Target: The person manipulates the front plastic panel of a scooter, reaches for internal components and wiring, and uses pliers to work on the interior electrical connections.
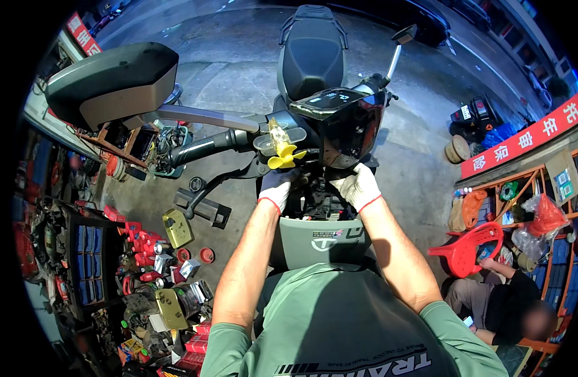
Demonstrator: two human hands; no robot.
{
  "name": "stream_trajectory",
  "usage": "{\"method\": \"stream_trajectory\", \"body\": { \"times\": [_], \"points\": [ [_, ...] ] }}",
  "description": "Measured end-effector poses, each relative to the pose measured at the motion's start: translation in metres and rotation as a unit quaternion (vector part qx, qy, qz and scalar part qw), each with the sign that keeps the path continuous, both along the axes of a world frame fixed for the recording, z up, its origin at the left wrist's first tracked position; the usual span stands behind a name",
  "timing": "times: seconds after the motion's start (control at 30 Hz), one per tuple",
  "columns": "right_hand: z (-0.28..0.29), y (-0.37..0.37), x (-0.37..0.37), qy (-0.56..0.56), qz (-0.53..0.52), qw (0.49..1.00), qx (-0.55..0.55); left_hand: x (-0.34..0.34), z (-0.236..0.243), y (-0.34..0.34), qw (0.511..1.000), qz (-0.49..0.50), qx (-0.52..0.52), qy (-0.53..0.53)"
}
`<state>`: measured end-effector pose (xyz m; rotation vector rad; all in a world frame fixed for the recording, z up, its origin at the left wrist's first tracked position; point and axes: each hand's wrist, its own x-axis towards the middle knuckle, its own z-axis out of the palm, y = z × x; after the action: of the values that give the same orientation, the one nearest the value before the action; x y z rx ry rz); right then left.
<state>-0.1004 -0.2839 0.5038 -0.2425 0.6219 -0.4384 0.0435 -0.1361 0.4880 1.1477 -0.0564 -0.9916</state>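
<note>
A dark scooter with its front opened stands before me, its lit display (331,99) and black display housing (352,135) above an exposed cavity (317,200) of dark parts and wiring. My left hand (277,187), in a white knit glove with a red cuff, reaches into the cavity's left side; its fingers are lost in shadow. At the right side, under the housing, my right hand (359,187) wears a matching glove. Its fingers curl inward, closed around something I cannot make out. A grey-green front panel (323,244) lies between my forearms and body.
The left mirror (116,85) and handlebar grip (207,146) jut out left, near a yellow propeller ornament (284,154). Bottles, tins and tools clutter the left floor by a drawer cabinet (88,251). On the right, a seated person (502,301) is beside a red plastic chair (468,251) and shelves.
</note>
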Motion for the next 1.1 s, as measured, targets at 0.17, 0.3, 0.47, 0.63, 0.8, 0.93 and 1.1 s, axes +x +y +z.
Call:
{"method": "stream_trajectory", "body": {
  "times": [0.17,0.3,0.47,0.63,0.8,0.93,1.1],
  "points": [
    [-0.003,0.001,0.001,-0.014,-0.001,1.0,0.023,-0.004,-0.008,-0.001,0.974,-0.002,0.115,-0.196],
    [-0.007,-0.003,-0.002,-0.018,-0.008,1.0,0.021,0.001,-0.02,-0.001,0.959,-0.042,0.105,-0.261],
    [-0.005,0.0,0.001,-0.01,-0.026,0.999,0.042,0.0,0.007,0.009,0.978,-0.063,0.074,-0.184],
    [0.003,0.004,0.001,-0.02,-0.012,0.999,0.023,-0.003,0.002,0.008,0.992,-0.04,-0.067,0.099],
    [0.0,0.002,0.0,-0.04,-0.011,0.998,0.037,-0.01,0.015,-0.017,0.978,-0.026,-0.058,0.198],
    [-0.003,-0.001,-0.002,-0.056,0.016,0.998,0.022,-0.01,0.012,-0.03,0.97,-0.007,-0.091,0.223],
    [-0.013,-0.01,-0.007,-0.036,0.052,0.998,-0.01,-0.006,0.007,-0.038,0.97,-0.02,-0.084,0.229]
  ]
}}
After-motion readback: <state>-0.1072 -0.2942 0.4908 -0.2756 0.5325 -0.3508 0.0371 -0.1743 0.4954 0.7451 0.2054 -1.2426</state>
